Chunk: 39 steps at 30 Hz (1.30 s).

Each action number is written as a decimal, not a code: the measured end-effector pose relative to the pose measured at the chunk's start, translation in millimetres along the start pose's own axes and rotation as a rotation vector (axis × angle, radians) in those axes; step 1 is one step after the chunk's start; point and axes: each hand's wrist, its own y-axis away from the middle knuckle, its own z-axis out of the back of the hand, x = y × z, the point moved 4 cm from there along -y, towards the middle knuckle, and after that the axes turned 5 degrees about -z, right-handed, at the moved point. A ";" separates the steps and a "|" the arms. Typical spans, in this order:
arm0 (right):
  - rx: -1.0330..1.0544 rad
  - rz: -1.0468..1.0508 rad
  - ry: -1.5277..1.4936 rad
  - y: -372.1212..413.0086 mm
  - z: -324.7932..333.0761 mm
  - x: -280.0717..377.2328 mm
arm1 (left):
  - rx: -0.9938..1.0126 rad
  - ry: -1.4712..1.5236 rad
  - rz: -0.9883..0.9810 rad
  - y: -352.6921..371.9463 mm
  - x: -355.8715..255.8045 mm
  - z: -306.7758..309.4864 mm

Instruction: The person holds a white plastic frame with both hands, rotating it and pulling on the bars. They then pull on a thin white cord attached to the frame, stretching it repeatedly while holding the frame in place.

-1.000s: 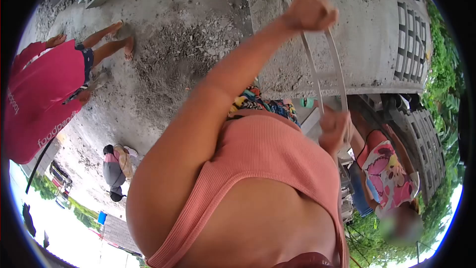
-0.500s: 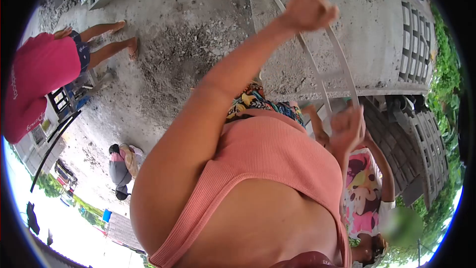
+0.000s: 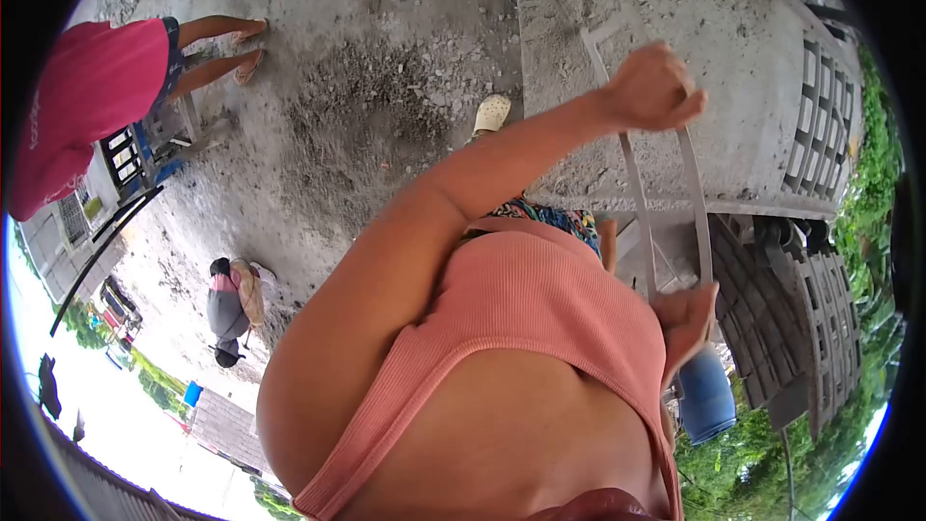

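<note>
A pink ribbed-knit tank top (image 3: pixel 521 294) fills the lower middle, nearest the lens. The left arm bends at the elbow and crosses to upper right, where the left hand (image 3: pixel 656 87) is balled into a fist, clamped on a pale grey, narrow frame (image 3: pixel 699 203) of two slim, near-parallel bars. The frame slants from the upper middle to right of centre; at its lower end the right hand (image 3: pixel 687 318) curls round it, low beside the waist. One cream, perforated clog (image 3: pixel 493 113) shows above the left forearm. Beyond lie a rough grey concrete slab (image 3: pixel 728 77) and loose, crumbly gravel (image 3: pixel 357 96). At lower right is one rounded blue plastic barrel (image 3: pixel 707 396); farther right, two grey perforated masonry panels (image 3: pixel 818 121). Two other people appear at left: one standing in a magenta shirt (image 3: pixel 101 96), one smaller, stooping figure in grey and tan clothes (image 3: pixel 231 314).
</note>
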 end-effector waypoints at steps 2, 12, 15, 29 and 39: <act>0.002 0.400 0.331 -25.3 -56.1 -12.8 | 0.119 -0.080 -0.042 -25.2 51.8 9.9; 0.017 -0.201 -0.185 -16.8 43.1 -30.3 | 0.599 -0.150 0.114 36.9 -8.0 -77.1; -0.011 -0.217 -0.243 1.1 50.7 -36.2 | 0.479 -0.057 0.088 50.2 -21.3 -73.5; -0.004 -0.235 -0.146 -21.8 20.0 -31.9 | 0.682 -0.096 0.005 41.6 -22.5 -31.2; 0.101 -0.060 -0.250 -49.9 -53.5 -34.9 | 0.684 -0.122 0.021 -8.6 44.6 -12.3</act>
